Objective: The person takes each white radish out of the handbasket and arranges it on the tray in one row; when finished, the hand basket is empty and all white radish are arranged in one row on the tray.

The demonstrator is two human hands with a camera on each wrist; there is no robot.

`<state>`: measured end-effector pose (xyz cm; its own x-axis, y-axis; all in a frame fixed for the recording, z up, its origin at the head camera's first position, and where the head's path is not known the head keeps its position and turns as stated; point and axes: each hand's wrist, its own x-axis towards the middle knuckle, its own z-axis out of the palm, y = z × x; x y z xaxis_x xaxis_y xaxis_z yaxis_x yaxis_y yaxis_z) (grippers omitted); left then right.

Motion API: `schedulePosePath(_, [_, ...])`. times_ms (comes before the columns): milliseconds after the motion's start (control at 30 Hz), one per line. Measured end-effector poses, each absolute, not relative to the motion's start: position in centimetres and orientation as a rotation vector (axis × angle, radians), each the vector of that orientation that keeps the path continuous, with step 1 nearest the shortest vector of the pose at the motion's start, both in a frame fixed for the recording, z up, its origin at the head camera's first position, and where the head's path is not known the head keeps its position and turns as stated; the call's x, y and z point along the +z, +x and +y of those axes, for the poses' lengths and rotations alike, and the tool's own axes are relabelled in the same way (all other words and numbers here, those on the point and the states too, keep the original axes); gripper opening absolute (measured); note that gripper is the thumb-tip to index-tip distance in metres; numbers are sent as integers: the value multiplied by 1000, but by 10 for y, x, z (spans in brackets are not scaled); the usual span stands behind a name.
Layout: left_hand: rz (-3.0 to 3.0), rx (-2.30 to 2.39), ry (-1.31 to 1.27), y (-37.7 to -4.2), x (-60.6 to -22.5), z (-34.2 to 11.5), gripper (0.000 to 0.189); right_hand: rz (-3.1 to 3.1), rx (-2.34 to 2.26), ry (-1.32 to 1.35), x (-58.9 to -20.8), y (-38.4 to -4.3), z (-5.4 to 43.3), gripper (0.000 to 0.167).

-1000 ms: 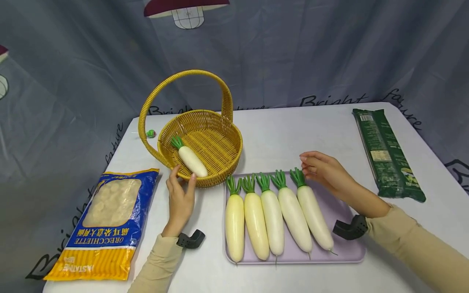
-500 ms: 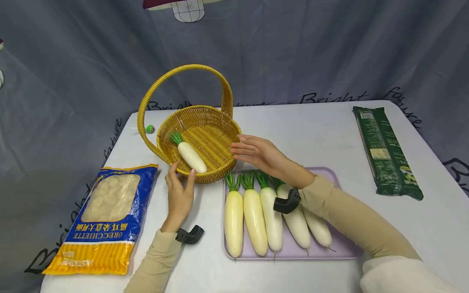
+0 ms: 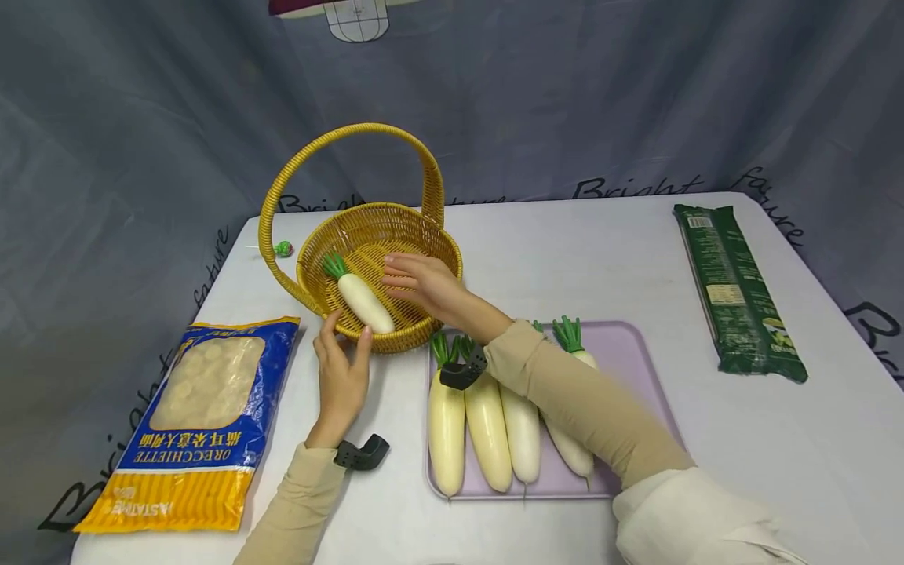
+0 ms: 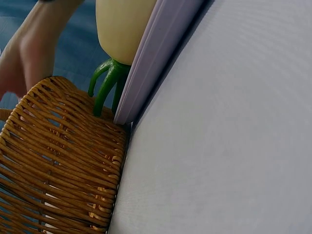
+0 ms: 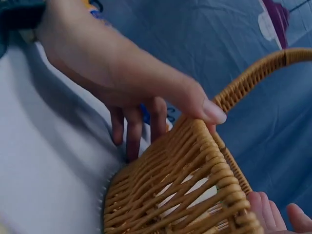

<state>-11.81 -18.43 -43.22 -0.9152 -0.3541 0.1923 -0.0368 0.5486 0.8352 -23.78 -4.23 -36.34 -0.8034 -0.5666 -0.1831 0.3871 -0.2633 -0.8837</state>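
A round yellow wicker basket [image 3: 406, 342] with a tall handle stands at left centre, a small white radish [image 3: 363, 303] with green tops lying inside. My left hand [image 3: 340, 388] holds the basket's near-left rim. In the right wrist view, the left thumb [image 5: 213, 111] lies on the rim, the other fingers down the outer wall. Over the basket's right part reaches my right hand [image 3: 436, 289], fingers extended toward the radish and holding nothing. Several larger white radishes [image 3: 446, 435] lie side by side on a lilac tray [image 3: 632, 357], partly hidden by my right forearm.
A blue and yellow bag of orecchiette [image 3: 191, 428] lies left of the basket. At the far right is a long green packet [image 3: 738, 290]. A small green lollipop [image 3: 284, 249] sits behind the basket's handle. Grey curtain [image 3: 537, 102] hangs behind the table.
My right hand has moved left from the tray's far-right radish to above the basket, its forearm now across the tray. My left hand has stayed at the basket's rim.
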Motion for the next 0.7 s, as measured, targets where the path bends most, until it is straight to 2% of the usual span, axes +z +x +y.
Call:
schedulePosePath(267, [-2435,-1294,324,-118,-435,-186,59,1753,-1930,-182,-370,-243,-79,58])
schedulePosePath(500, [-2441,-1286,317,-118,-436,-185,57,2281,-1334,-250,-375,-236,-91,96])
schedulePosePath(700, [-2448,-1275,321,-118,-436,-185,57,2370,-1175,-294,-377,-235,-91,98])
